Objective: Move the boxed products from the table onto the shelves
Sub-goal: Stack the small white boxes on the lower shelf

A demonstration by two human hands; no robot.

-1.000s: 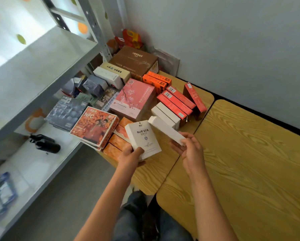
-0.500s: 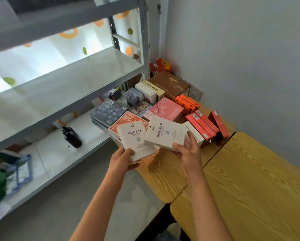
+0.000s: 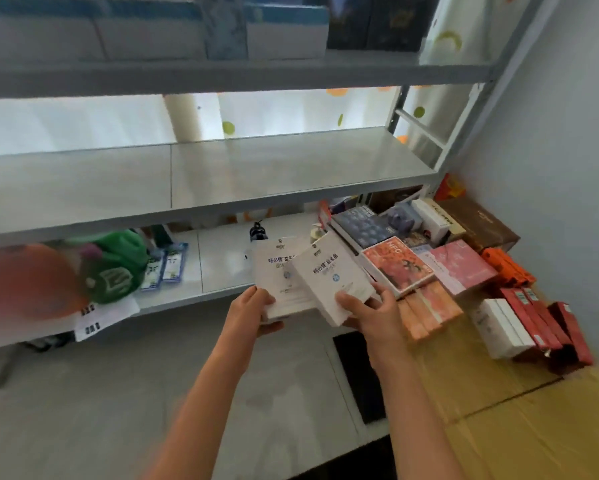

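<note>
Here both forearms reach forward over the floor, side by side. The left hand (image 3: 253,308) grips a white box (image 3: 280,271) by its lower corner; the right hand (image 3: 367,308) grips a second box (image 3: 329,275), tilted and overlapping the first. Both are held before the lower shelf (image 3: 222,265), left of the table (image 3: 492,393).

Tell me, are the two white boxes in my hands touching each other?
Touching. The head view shows the right-hand white box overlapping and lying against the left-hand white box, with no gap.
</note>
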